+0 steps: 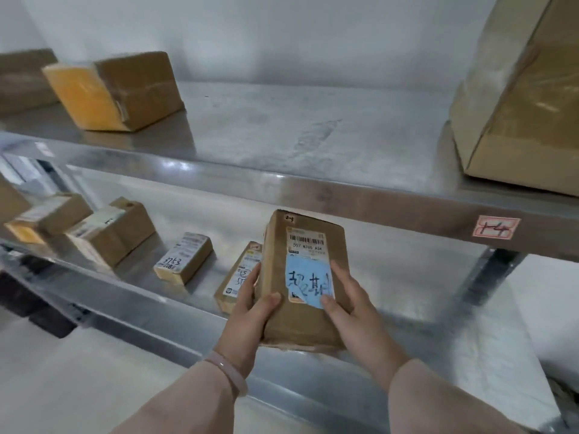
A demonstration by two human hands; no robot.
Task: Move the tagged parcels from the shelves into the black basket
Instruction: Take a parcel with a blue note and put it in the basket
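A brown cardboard parcel [305,277] with a white barcode label and a blue tag bearing black handwriting is held up in front of the lower shelf [407,296]. My left hand [250,311] grips its left edge, thumb on the front face. On the right side, my right hand [351,305] holds it with the thumb lying on the blue tag. Both hands carry it just below the upper shelf's front rail [376,202]. The black basket is not in view.
Several small labelled boxes lie on the lower shelf to the left, the nearest [238,274] right behind my left hand. The upper shelf holds a yellow-ended box [116,92] at left and a big carton [526,89] at right. A red-marked sticker [496,230] sits on the rail.
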